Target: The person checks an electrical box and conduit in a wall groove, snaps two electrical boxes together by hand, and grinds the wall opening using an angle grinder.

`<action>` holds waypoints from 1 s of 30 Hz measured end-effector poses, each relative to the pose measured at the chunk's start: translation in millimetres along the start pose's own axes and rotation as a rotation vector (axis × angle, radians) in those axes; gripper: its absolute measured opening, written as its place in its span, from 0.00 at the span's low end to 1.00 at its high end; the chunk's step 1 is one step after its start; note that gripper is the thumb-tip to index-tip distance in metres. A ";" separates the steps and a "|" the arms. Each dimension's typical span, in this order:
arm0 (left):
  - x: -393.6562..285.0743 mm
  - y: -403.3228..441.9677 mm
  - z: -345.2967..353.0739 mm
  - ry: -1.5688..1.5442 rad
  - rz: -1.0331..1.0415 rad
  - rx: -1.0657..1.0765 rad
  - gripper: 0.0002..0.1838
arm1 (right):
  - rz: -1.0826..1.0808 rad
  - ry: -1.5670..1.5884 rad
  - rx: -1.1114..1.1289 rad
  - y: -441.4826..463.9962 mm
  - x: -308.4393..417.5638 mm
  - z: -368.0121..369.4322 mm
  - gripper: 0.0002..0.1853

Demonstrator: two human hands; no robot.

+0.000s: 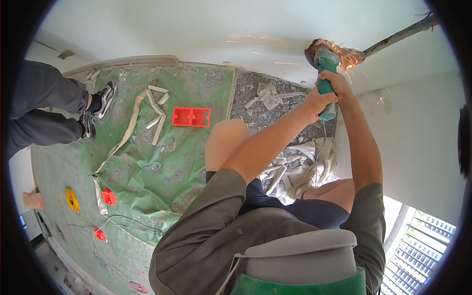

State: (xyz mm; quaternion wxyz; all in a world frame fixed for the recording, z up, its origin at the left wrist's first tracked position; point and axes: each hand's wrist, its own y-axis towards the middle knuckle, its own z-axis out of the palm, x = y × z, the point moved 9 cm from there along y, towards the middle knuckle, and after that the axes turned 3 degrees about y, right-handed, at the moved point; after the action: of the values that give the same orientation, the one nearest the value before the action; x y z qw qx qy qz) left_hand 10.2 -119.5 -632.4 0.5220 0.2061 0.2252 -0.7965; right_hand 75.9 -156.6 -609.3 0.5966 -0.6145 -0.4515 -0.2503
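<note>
Both my hands are wrapped round a green angle grinder (327,63) held up against the white wall. My right hand (337,82) grips its body closer to the head. Lower down, near the cord end, my left hand (318,104) is closed on it. The grinder's disc (310,54) meets the wall at a rough, broken patch (351,55), and orange sparks fly to both sides. From that patch a chased groove (400,35) runs towards the upper right. A cord (324,135) hangs from the grinder's rear end.
Another person's legs (46,105) stand at the left. A red double junction box (191,117) lies on green floor sheeting (142,182) beside white trunking pieces (158,115). Rubble (246,86) and crumpled sacking (295,162) lie below the wall. A yellow coil (72,199) sits further left.
</note>
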 end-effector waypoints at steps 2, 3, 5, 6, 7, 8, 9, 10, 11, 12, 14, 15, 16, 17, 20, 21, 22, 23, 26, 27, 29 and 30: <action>1.0 0.7 -0.1 0.003 -0.005 0.009 0.15 | -0.003 -0.007 -0.006 -0.9 0.1 -0.2 0.11; 0.5 -0.2 1.2 0.005 -0.009 0.016 0.15 | 0.003 0.001 -0.005 -0.9 -0.8 -0.2 0.11; -0.2 -2.4 0.6 0.007 -0.021 -0.005 0.15 | 0.008 0.009 -0.003 0.4 -2.0 -0.1 0.11; 1.2 -2.7 -1.3 0.010 -0.033 -0.025 0.16 | 0.011 0.009 -0.003 1.1 -2.8 -0.4 0.11; 1.0 -2.4 -1.1 0.010 -0.031 -0.025 0.16 | 0.013 0.009 -0.002 1.9 -3.2 -1.1 0.11; 0.8 -2.2 -0.4 0.005 -0.027 -0.019 0.16 | 0.013 0.009 -0.002 2.3 -3.8 -1.7 0.11; -0.7 -2.7 0.3 0.000 -0.022 -0.014 0.17 | 0.014 0.010 0.002 2.3 -3.6 -1.0 0.11; -1.6 -3.4 0.4 0.000 -0.021 -0.014 0.17 | 0.015 0.012 0.006 2.3 -3.6 -0.4 0.11; -1.2 -4.3 0.6 0.007 -0.031 -0.013 0.17 | 0.015 0.012 0.007 2.2 -3.7 -0.3 0.11; -0.8 -4.5 1.1 0.013 -0.041 -0.012 0.17 | 0.018 0.012 0.002 1.3 -2.6 -0.2 0.11; -0.9 -5.7 1.6 0.013 -0.048 -0.016 0.17 | 0.020 0.013 -0.003 -1.3 -1.7 0.5 0.11; -0.2 -5.3 1.0 0.012 -0.055 -0.021 0.17 | 0.023 0.017 -0.003 -2.2 -1.5 1.2 0.11; -0.1 -4.9 1.0 0.013 -0.054 -0.020 0.17 | 0.025 0.021 -0.002 -2.5 -1.2 1.6 0.11; -0.7 -4.7 0.9 0.008 -0.043 -0.019 0.17 | 0.025 0.021 -0.001 -2.4 -1.0 1.6 0.11; -0.1 -3.7 0.8 0.006 -0.029 -0.012 0.17 | 0.015 0.026 -0.002 -2.5 -0.9 1.1 0.11; -1.2 -3.7 1.8 0.010 -0.025 -0.005 0.17 | 0.011 0.025 -0.002 -2.0 -0.9 0.8 0.11; -1.6 -4.2 2.3 0.011 -0.024 -0.005 0.17 | 0.008 0.024 -0.003 -1.5 -1.0 0.6 0.11; -1.9 -4.8 2.5 0.006 -0.028 -0.005 0.17 | 0.006 0.024 -0.003 -0.6 -0.9 0.3 0.11; -1.2 -4.5 2.3 0.000 -0.025 -0.007 0.16 | 0.013 0.033 0.010 -0.9 -2.2 1.3 0.11; -1.1 -3.8 2.0 -0.002 -0.018 -0.008 0.16 | 0.013 0.032 -0.003 -3.3 -1.0 1.6 0.10; 0.3 -2.9 1.5 -0.008 -0.018 -0.004 0.16 | 0.014 0.032 -0.016 -4.4 -0.7 0.8 0.10; -0.4 -2.9 2.0 -0.015 -0.017 0.000 0.16 | 0.015 0.037 0.009 -3.4 -0.8 2.1 0.11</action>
State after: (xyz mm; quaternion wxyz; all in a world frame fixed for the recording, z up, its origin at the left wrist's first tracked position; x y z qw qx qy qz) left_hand 7.4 -119.3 -630.1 0.5169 0.1983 0.2233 -0.8023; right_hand 72.1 -155.1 -608.6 0.6095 -0.6103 -0.4369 -0.2552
